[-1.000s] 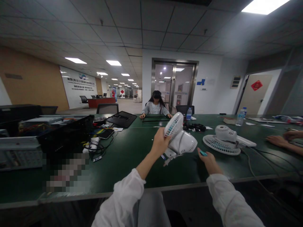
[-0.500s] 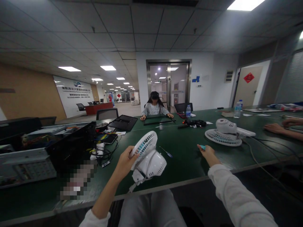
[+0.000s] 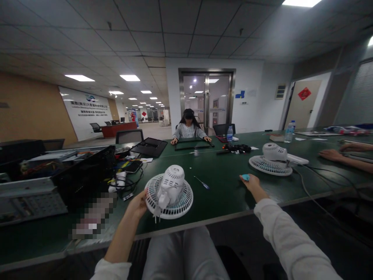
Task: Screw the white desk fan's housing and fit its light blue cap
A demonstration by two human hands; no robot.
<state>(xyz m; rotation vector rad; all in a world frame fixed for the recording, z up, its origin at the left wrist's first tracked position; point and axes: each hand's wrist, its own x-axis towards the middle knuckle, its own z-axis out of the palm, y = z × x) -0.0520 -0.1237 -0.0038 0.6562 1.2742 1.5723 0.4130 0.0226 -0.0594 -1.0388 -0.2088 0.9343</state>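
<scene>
A white fan (image 3: 174,182) lies grille-down on the green table, its motor housing facing up. My left hand (image 3: 137,205) grips the left rim of its grille, with some fingertips hidden by the rim. Over the table to the right, my right hand (image 3: 254,187) pinches a small turquoise piece (image 3: 246,177) whose kind I cannot make out. Between the two hands lies a thin screwdriver (image 3: 202,182) with a blue and clear handle. Beyond my right hand, a second white fan (image 3: 272,155) also rests grille-down.
An opened computer case (image 3: 78,179) and tangled black cables (image 3: 135,182) occupy the left side. Across the green table (image 3: 215,202), a person (image 3: 188,126) holds a dark frame (image 3: 194,144). Another person's hands (image 3: 335,154) rest at far right, near water bottles (image 3: 289,134).
The fan in my left hand has tipped from a raised, slanted pose down onto its grille. My right hand still pinches the turquoise piece, which is now turned more into view.
</scene>
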